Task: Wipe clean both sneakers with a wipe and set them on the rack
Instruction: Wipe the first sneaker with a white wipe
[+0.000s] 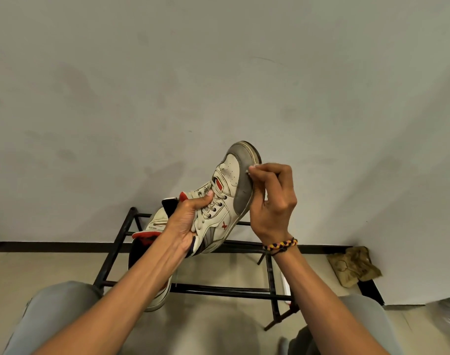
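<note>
A white and grey high-top sneaker point(227, 180) with red accents is held up in front of the wall, toe pointing up and away. My left hand point(190, 221) grips it around the laces and ankle. My right hand point(270, 201) pinches a small white wipe point(253, 167) against the grey toe edge. The second sneaker point(152, 226) rests on the black metal rack point(218, 290) below, mostly hidden behind my left forearm.
The rack stands on a beige floor against a pale wall with a dark baseboard point(39, 244). A crumpled tan cloth point(354, 267) lies on the floor at the right. My knees in grey trousers point(52, 308) fill the lower corners.
</note>
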